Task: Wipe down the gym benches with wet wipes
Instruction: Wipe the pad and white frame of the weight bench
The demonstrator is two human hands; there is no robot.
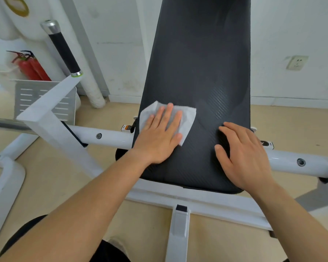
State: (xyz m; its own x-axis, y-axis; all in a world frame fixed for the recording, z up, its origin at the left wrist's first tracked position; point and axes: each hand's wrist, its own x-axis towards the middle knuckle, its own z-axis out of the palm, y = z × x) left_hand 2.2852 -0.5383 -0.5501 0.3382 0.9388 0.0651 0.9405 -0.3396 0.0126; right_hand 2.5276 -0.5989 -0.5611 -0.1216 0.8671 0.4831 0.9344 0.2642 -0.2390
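Left hand [160, 134] flat, fingers straight and spread, palm pressing white wet wipe [186, 118] onto black bench pad [197, 63]. Wipe lies on pad's left side near the lower end, partly under the fingers, its corners sticking out past the fingertips and to the right. Right hand [244, 154] rests on the pad's right side near the edge, fingers loosely bent, holding nothing, apart from the wipe. Pad is textured, runs away from the camera and upward. White frame crossbar [106, 136] passes under the pad left to right. Black foam-grip handle [63, 52] with metal cap rises at left from a white post. Red fire extinguishers [31, 66] stand by the far-left wall. Wall socket [296, 62] at right. Floor is tan.
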